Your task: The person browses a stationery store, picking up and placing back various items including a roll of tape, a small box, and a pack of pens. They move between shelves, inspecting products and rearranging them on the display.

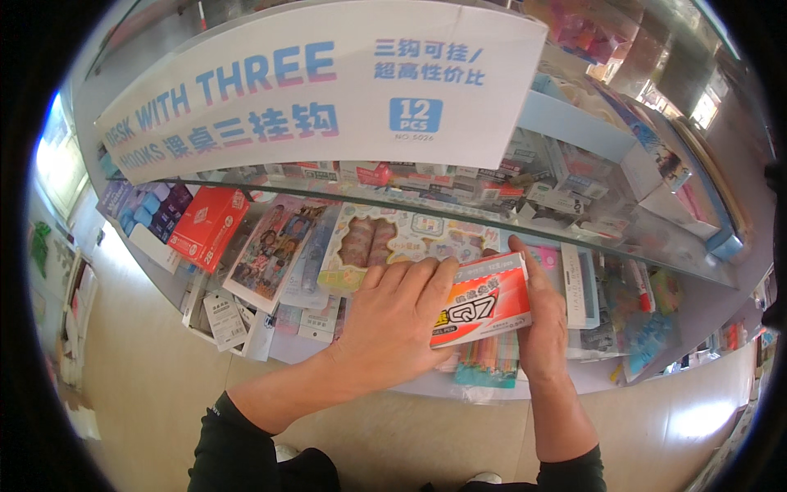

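Between my two hands is a red and white gel pen box (pixel 492 301), tilted, with printing on its broad side. My left hand (pixel 393 313) wraps over its left end, the fingers lying across the upper edge and covering part of the print. Against the right end rests my right hand (pixel 542 320), its thumb up along the side; its other fingers are mostly hidden behind the box. Behind it on the lower shelf lies a patterned cardboard package (pixel 363 243) with cut-out windows. Below the box, a teal-edged pack of colored pencils (pixel 489 363) sticks out at the shelf's front.
A glass shelf edge (pixel 430 212) runs just above my hands. On it stands a large white printed carton (pixel 320 92), with several small boxes (pixel 565 190) behind. A red box (pixel 209 224) sits at the left, and a light blue tray (pixel 590 289) at the right.
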`<state>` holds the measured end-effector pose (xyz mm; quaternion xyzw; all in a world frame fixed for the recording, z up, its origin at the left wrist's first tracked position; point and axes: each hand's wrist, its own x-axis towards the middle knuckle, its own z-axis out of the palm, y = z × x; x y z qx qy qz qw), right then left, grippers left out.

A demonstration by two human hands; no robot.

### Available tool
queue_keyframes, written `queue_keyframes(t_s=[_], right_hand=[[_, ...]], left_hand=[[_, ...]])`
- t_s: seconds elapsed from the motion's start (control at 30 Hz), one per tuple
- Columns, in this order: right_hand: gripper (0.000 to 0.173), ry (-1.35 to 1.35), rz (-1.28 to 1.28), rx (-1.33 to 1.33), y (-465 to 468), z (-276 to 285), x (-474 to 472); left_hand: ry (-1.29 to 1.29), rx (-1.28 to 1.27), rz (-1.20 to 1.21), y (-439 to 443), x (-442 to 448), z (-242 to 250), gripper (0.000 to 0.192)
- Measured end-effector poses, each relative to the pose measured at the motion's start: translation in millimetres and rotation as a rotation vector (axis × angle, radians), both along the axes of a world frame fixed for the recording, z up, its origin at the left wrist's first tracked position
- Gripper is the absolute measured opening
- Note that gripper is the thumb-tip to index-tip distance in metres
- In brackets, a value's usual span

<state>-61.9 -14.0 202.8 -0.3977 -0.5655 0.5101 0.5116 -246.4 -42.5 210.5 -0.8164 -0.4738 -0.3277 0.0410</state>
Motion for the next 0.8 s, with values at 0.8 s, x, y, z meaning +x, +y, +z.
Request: queue_keyframes(t_s=[0.8], right_hand=[[0.037,-0.206,0.144,-0.054,15.1,3.9,3.9]], left_hand=[[-0.843,-0.858,-0.301,21.8,-25.8,-20.1,0.074]])
